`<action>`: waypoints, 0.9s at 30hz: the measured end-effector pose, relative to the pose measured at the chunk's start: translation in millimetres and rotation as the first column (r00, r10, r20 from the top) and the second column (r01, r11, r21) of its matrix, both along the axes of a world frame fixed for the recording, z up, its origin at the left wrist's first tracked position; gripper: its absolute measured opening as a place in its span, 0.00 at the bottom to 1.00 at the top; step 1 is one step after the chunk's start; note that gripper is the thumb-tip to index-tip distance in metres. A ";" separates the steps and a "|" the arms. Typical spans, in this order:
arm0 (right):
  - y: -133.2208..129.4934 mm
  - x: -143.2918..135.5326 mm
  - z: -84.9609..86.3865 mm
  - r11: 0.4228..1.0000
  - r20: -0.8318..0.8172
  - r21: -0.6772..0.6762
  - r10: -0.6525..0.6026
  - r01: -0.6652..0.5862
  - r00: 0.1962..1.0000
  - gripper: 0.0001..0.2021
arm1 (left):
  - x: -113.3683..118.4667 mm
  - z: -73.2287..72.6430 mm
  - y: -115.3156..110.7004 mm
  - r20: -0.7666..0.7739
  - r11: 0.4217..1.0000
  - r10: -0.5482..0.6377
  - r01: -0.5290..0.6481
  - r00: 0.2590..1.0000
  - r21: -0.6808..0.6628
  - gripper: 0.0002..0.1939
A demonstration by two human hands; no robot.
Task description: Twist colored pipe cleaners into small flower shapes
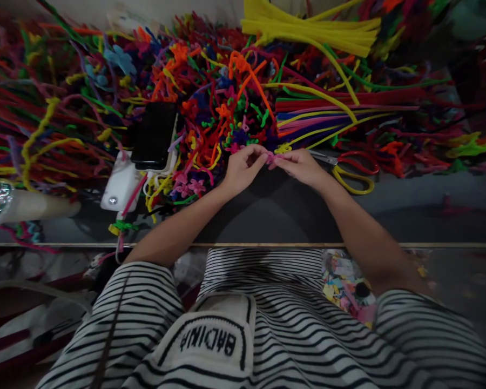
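Between both hands, over the back part of the dark table strip, is a small pink pipe-cleaner flower [271,159]. My left hand [243,168] pinches its left side with thumb and forefinger. From the right, my right hand [303,167] grips the other side with its fingertips. Just right of my right hand lie scissors [358,168] with red and yellow handles. Beyond my hands spreads a heap of colourful pipe cleaners [222,108], with several pink flowers [189,185] at its near edge, left of my left hand.
A black phone [154,135] and a white power bank [120,183] with a cable lie to the left. A cup [36,206] is at the far left. Yellow pipe cleaners [308,29] lie bundled at the back. The table's front edge [267,245] runs below my forearms.
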State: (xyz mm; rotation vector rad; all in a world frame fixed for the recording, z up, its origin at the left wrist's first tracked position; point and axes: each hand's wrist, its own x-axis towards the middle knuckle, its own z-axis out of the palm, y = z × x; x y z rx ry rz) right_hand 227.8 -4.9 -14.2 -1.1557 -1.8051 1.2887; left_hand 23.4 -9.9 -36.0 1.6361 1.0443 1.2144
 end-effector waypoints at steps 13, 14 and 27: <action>-4.6 -5.8 11.0 0.992 -0.094 -0.036 -0.123 0.121 0.988 0.27 | -3.2 2.6 -2.5 -0.127 0.992 -0.073 0.086 0.989 0.097 0.22; -3.9 -4.7 9.9 0.992 -0.075 -0.028 -0.123 0.122 0.990 0.26 | -5.0 4.4 -2.4 -0.193 0.984 -0.066 0.095 0.979 0.149 0.20; -0.7 -0.9 3.8 0.996 0.005 -0.062 -0.057 0.057 0.998 0.25 | -14.0 1.9 0.4 -0.594 0.920 0.053 0.192 0.803 0.342 0.13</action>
